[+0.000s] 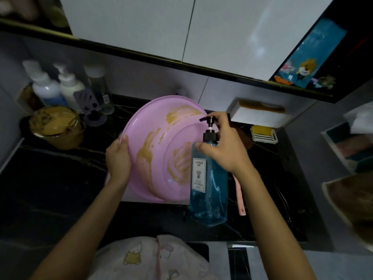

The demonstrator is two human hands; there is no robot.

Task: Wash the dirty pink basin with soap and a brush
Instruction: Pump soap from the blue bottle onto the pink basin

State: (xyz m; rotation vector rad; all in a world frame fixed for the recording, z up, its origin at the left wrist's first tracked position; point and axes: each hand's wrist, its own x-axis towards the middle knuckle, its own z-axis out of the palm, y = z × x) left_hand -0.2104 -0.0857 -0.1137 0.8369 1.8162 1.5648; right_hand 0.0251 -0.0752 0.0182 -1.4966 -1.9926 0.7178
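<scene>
The pink basin [159, 126] stands tilted over the sink, its inside smeared with brown-yellow dirt. My left hand [118, 156] grips its left rim, thumb on the inner side. My right hand [224, 142] holds the neck of a tall blue soap bottle [210, 182] with a black pump [210, 121], fingers curled over the pump head, nozzle pointing left over the basin. A pink handle [240, 197], perhaps the brush, lies to the right of the bottle, mostly hidden.
A bowl of brown paste [56, 126] sits at the left on the dark counter [50, 178], with several bottles [68, 89] behind it. A soap dish with a yellow bar [263, 133] and a white wall holder [260, 113] are at the right. White cabinets hang overhead.
</scene>
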